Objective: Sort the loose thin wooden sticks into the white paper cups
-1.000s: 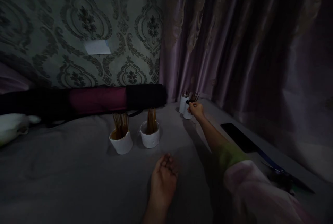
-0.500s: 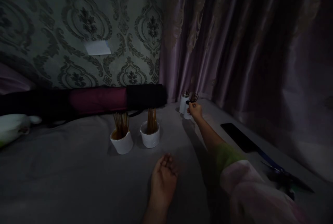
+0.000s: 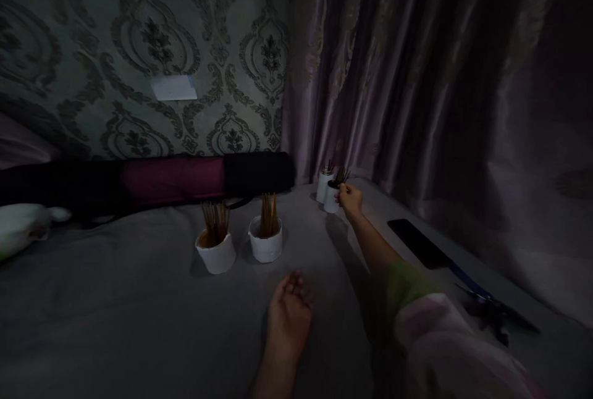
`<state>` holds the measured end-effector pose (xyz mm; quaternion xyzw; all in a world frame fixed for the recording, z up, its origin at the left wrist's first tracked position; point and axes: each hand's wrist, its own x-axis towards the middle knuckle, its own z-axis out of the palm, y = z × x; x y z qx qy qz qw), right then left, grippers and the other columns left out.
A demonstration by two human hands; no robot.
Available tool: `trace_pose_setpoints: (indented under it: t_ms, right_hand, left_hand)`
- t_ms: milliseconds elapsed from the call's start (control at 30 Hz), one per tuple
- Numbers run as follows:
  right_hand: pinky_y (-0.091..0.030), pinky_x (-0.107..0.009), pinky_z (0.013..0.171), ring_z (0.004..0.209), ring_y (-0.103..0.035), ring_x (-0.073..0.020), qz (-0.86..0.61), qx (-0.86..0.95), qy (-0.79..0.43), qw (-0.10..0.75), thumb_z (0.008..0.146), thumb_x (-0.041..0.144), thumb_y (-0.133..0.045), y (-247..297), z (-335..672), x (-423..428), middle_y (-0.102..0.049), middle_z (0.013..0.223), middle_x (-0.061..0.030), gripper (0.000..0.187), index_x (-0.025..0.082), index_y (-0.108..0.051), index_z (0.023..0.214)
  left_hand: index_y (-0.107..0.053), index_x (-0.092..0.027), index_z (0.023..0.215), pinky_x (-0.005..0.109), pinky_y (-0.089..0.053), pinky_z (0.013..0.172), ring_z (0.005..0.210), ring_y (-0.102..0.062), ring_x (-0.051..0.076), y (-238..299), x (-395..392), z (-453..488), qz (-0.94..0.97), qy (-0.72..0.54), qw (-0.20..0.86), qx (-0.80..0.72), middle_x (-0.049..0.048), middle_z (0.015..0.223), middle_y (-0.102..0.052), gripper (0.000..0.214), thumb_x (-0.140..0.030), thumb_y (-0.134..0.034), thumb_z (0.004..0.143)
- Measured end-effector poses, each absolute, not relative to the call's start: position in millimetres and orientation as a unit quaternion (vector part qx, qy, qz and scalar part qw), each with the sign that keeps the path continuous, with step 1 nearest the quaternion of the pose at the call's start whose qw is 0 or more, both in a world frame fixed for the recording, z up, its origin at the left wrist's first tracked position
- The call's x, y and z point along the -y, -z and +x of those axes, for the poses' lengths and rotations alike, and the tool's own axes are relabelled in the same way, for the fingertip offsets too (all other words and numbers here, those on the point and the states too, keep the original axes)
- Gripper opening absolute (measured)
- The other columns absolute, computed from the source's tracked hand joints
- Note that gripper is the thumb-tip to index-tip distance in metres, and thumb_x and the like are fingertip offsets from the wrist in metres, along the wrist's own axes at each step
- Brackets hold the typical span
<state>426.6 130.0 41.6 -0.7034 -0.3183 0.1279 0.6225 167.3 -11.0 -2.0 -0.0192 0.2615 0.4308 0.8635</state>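
My right hand (image 3: 351, 198) reaches to the far right, its fingers pinched beside the dark rim of a small white cup (image 3: 330, 199). Whatever those fingers hold, if anything, is too small and dark to make out. Thin dark sticks (image 3: 342, 175) rise from that cup. Right behind it stands a second white cup (image 3: 323, 188), also with thin sticks. My left hand (image 3: 291, 312) is low in the middle, palm up, fingers loosely curled, holding nothing. Ahead of it are two wider white cups, one at the left (image 3: 217, 257) and one nearer (image 3: 266, 247), both with upright brown sticks.
A black phone-like slab (image 3: 417, 243) lies at the right, with a blue strap and dark tool-like objects (image 3: 493, 312) below it. A long black and maroon roll (image 3: 176, 178) lies along the patterned wall. A white plush-looking thing (image 3: 23, 226) sits at left; curtains hang at right.
My right hand has shifted slightly right against the front far cup, so more of its rim shows. The whole view has drifted a little. My left hand keeps its pose.
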Motion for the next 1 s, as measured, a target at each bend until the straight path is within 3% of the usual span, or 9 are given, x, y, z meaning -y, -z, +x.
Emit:
trace_pose_setpoints:
  t_ms: [500, 700, 867, 1000]
  right_hand:
    - [-0.032, -0.015, 0.032, 0.034, -0.044, -0.0049, -0.651, 0.321, -0.242, 0.644, 0.078, 0.03, -0.046, -14, 350, -86, -0.054, 0.051, 0.0038, 0.019, 0.015, -0.056, 0.072]
    - [-0.033, -0.015, 0.033, 0.038, -0.045, -0.0047, -0.608, 0.351, -0.321, 0.636, 0.073, 0.033, -0.054, -16, 310, -70, -0.056, 0.057, 0.0037, 0.019, 0.015, -0.055, 0.079]
    - [-0.033, -0.016, 0.034, 0.041, -0.045, -0.0053, -0.563, 0.396, -0.37, 0.624, 0.065, 0.039, -0.063, -22, 285, -61, -0.055, 0.058, 0.0044, 0.032, 0.016, -0.056, 0.086]
    - [-0.032, -0.015, 0.034, 0.039, -0.043, -0.0048, -0.532, 0.457, -0.39, 0.597, 0.067, 0.042, -0.062, -31, 271, -55, -0.053, 0.056, 0.0056, 0.036, 0.016, -0.057, 0.091]
  left_hand:
    - [-0.061, -0.013, 0.074, 0.023, -0.039, 0.054, 0.061, -0.051, 0.01, 6, 8, 157, -0.001, -0.455, 0.863, -0.219, 0.004, 0.072, -0.055, 0.01, -0.015, -0.052, 0.076]
    - [-0.061, -0.012, 0.075, 0.023, -0.042, 0.056, 0.067, -0.056, 0.012, 4, 7, 152, -0.037, -0.47, 0.856, -0.211, 0.0073, 0.078, -0.059, 0.013, -0.014, -0.049, 0.078]
    - [-0.061, -0.012, 0.08, 0.024, -0.046, 0.06, 0.071, -0.058, 0.013, -4, -3, 137, -0.056, -0.495, 0.836, -0.228, 0.0076, 0.083, -0.06, 0.014, -0.016, -0.048, 0.079]
    - [-0.06, -0.012, 0.085, 0.026, -0.049, 0.063, 0.077, -0.059, 0.014, -8, -15, 119, -0.042, -0.527, 0.822, -0.211, 0.0084, 0.087, -0.061, 0.015, -0.017, -0.048, 0.078]
